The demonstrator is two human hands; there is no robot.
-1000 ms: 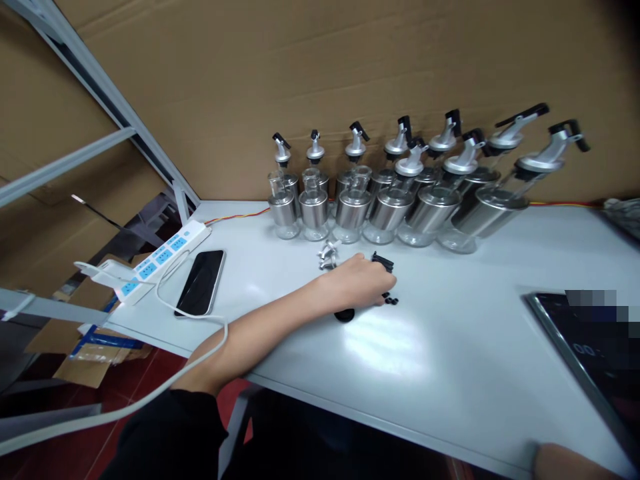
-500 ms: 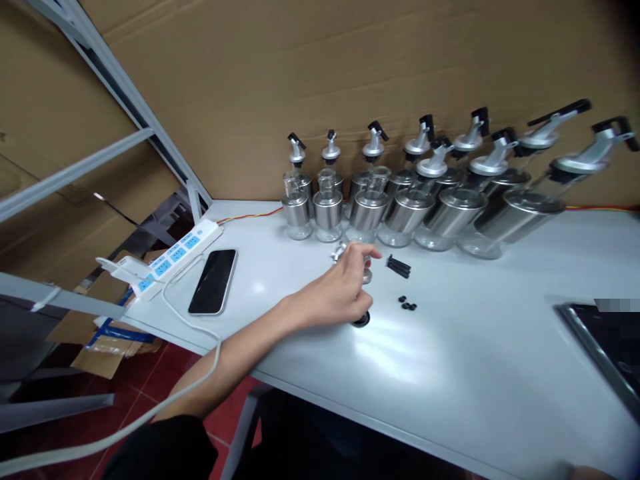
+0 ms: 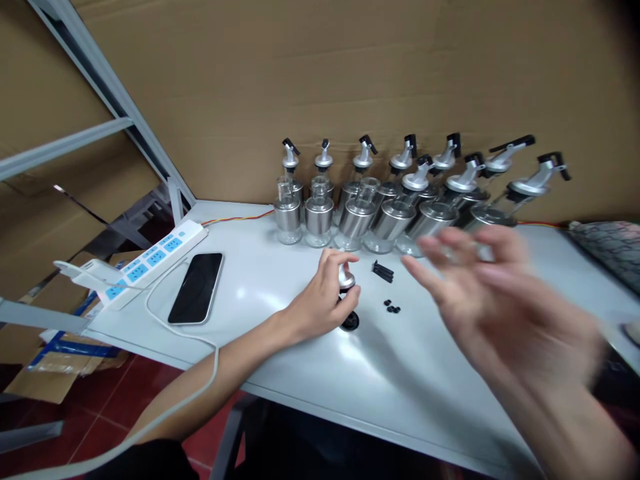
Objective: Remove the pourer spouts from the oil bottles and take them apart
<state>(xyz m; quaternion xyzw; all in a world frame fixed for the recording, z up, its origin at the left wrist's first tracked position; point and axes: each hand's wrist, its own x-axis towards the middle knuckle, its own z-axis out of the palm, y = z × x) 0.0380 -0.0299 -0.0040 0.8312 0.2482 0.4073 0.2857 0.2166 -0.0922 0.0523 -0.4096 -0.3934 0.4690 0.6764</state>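
Note:
My left hand [image 3: 325, 297] is curled over the tabletop, thumb and fingers around a silver bottle pourer cap [image 3: 347, 277]. A black round part [image 3: 351, 321] lies on the table just below those fingers. My right hand [image 3: 505, 313] hangs over the right side of the table, blurred by motion, palm turned up and fingers spread with nothing in them. Between the hands lie several thin black lever pieces [image 3: 383, 271] and some small black plugs [image 3: 393, 307]. Behind, a front row of glass bottles with steel sleeves includes an open-necked one [image 3: 319, 217].
More bottles wear silver pourers with black levers, such as a fitted pourer [image 3: 364, 153] at the back. To the left are a phone [image 3: 196, 288], a power strip [image 3: 145, 267] and a white cable [image 3: 213, 373]. A patterned dark item [image 3: 607, 250] lies far right.
My right hand has come into view from the lower right and sweeps over the table. My left hand stays low over the table around the silver cap, and the view has shifted.

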